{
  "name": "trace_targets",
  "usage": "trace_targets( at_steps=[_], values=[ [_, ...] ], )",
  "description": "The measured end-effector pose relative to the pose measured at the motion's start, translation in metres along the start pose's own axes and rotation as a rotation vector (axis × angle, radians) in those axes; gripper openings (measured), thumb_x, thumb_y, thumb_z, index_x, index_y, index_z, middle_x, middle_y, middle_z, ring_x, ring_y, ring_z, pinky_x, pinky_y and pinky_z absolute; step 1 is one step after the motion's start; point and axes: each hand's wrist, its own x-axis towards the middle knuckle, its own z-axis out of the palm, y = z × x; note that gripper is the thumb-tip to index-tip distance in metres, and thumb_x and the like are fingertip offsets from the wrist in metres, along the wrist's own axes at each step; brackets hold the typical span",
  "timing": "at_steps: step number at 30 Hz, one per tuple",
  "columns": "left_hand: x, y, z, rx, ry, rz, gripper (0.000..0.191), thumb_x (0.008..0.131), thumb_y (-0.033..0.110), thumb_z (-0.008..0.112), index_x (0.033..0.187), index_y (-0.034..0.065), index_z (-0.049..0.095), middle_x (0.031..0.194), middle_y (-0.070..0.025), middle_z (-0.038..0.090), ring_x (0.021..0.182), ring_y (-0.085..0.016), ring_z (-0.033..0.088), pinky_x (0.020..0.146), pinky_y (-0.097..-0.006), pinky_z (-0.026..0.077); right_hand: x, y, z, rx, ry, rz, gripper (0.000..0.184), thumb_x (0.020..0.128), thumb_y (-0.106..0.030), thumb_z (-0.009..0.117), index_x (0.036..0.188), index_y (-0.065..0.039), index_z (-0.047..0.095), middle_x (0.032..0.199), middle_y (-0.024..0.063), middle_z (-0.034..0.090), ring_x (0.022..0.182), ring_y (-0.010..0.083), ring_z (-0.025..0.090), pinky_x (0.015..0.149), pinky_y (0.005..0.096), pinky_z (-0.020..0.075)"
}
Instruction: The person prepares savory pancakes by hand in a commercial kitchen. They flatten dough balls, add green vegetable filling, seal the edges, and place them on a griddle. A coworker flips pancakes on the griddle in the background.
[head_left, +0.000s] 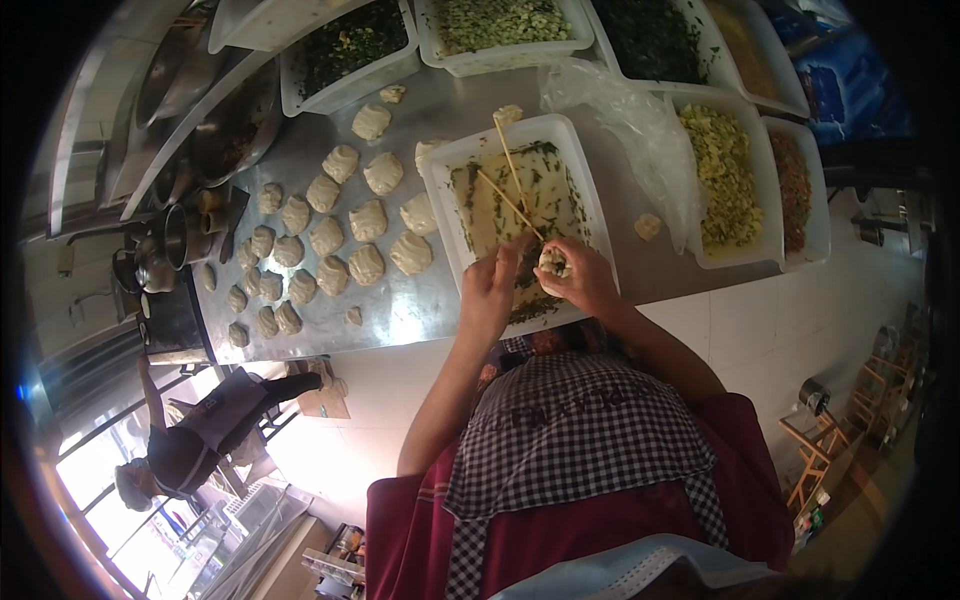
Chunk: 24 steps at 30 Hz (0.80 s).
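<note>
My right hand (581, 279) holds a small cupped piece of dough (553, 264) with dark filling showing in its opening. Close beside it, my left hand (489, 286) has its fingers bunched over dark green filling; blur hides whether they grip anything. Both hands are above the near part of a white plastic tub (592, 187) that holds pale liquid and chopped greens. Two wooden chopsticks (510, 161) lean in the tub, one reaching over the far rim. To the left, many flattened dough pieces (367, 220) lie on the steel table (442, 300).
White tubs of chopped vegetables (720, 180) line the far and right sides. A clear plastic bag (630, 127) lies behind the tub. Metal bowls (232, 135) and pots (184, 236) stand at the left. A co-worker (202, 442) reaches towards a dark griddle (176, 330) with dough pieces.
</note>
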Motion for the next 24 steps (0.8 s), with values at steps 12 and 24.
trace_targets(
  at_steps=[12,24],
  values=[
    [0.025,-0.056,0.058,-1.111,0.242,-0.118,0.054,0.106,0.04,0.032,0.147,0.0073,0.04,0.145,-0.0124,0.044,0.131,-0.025,0.046,0.111,-0.0387,0.036,0.01,-0.031,0.02,0.627,0.006,0.479,0.038,0.084,-0.027,0.074,0.111,-0.002,0.065,0.111,0.0123,0.066,0.1,0.0205,0.064,0.088,0.0368,0.051],
    [0.029,-0.033,0.048,-1.147,0.25,-0.254,0.042,0.105,0.037,0.032,0.126,0.0068,0.052,0.123,-0.0092,0.058,0.119,-0.023,0.055,0.103,-0.039,0.044,0.027,-0.036,0.011,0.323,0.097,-0.3,0.031,0.083,-0.014,0.077,0.11,-0.006,0.064,0.122,0.0109,0.065,0.132,0.0267,0.047,0.113,0.0442,0.0319]
  ],
)
